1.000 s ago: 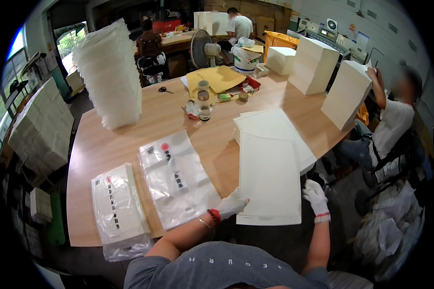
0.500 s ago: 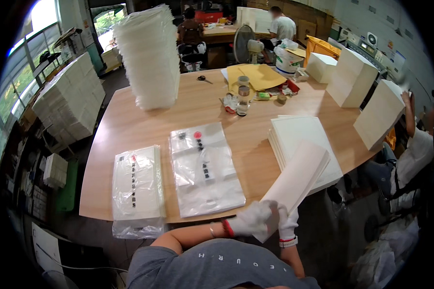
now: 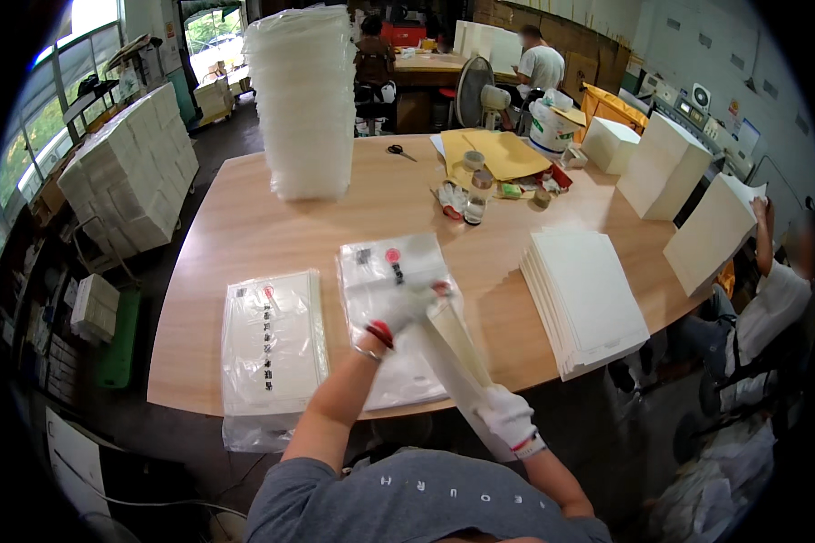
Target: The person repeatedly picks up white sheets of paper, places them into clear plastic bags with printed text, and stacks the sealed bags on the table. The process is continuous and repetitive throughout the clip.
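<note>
A bent sheaf of white paper (image 3: pixel 445 364) slants over the plastic bag in front of me. My right hand (image 3: pixel 507 414), in a white glove, is closed round its near end. My left hand (image 3: pixel 402 309), gloved with a red cuff, is at the sheaf's far end over the bag; motion smears its fingers, so its hold cannot be made out. The clear printed bag (image 3: pixel 371 262) lies flat, partly hidden beneath. A filled printed bag (image 3: pixel 276 339) of paper sits to its left. On the right rests a neat stack of white paper (image 3: pixel 593 294).
A tall pile of clear plastic bags (image 3: pixel 303 109) stands at the far left of the table (image 3: pixel 199 244). Scissors (image 3: pixel 400 152), a jar (image 3: pixel 477 199) and yellow paper (image 3: pixel 498 154) lie farther back. At right a co-worker's hand (image 3: pixel 762 213) touches a tall paper block (image 3: pixel 711 235).
Both hands have carried the sheaf left, from beside the right-hand paper stack to over the flat bag. My left hand has moved away from me, to the sheaf's far end.
</note>
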The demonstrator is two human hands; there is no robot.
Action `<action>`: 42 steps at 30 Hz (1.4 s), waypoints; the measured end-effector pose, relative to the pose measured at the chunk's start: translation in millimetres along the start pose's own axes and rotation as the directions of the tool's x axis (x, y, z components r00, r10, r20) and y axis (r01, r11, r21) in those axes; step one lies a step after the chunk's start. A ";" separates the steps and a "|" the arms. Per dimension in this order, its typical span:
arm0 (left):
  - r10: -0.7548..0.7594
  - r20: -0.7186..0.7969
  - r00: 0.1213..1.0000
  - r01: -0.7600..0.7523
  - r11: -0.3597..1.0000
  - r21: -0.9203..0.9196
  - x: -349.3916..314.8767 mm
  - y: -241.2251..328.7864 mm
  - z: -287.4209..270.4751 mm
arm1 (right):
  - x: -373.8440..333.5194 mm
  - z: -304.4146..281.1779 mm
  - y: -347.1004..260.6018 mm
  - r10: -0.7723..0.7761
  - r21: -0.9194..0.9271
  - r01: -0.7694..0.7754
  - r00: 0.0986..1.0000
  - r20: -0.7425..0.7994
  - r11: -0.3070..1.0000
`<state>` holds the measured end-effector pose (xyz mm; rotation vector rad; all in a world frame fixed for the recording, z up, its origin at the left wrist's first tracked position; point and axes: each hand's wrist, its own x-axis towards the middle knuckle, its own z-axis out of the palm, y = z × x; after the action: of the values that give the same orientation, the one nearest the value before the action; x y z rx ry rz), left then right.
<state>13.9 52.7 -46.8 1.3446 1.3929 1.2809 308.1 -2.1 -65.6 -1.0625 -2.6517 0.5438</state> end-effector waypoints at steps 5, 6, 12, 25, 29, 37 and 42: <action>0.078 0.270 0.960 -0.223 0.798 0.559 -55.5 22.1 114.3 | 77.8 66.7 59.6 -0.313 -0.255 0.305 0.950 0.012 0.918; 0.155 0.146 0.977 -0.206 0.856 0.473 -55.4 -4.6 111.6 | 91.5 98.9 97.8 -0.572 -0.374 0.501 0.814 -0.104 0.780; 0.425 0.186 0.886 -0.433 0.613 0.662 -92.9 -114.1 74.4 | 135.1 85.6 40.8 0.361 -0.007 -0.372 0.906 -0.222 0.928; -0.131 -0.574 0.808 0.346 0.894 0.283 -197.6 -102.9 40.3 | 34.5 44.0 39.5 0.286 -0.063 -0.283 0.884 0.370 0.957; -0.067 -0.216 0.974 0.139 0.931 0.336 -281.8 -62.2 77.7 | -66.6 10.8 22.5 0.175 0.064 -0.218 0.900 0.399 0.974; -0.427 -0.420 0.800 0.452 0.891 -0.046 -287.8 -13.9 94.4 | -88.3 28.1 66.8 0.061 0.338 -0.190 0.932 0.357 0.922; 0.052 -0.354 0.934 0.055 0.958 0.283 -276.6 -16.6 82.5 | -82.4 50.3 74.8 0.543 0.813 -0.565 0.642 0.541 -0.142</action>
<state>124.0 -208.3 -104.5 1.3400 1.8954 1.4131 395.1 -22.6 -148.7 -1.5121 -0.8985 2.0536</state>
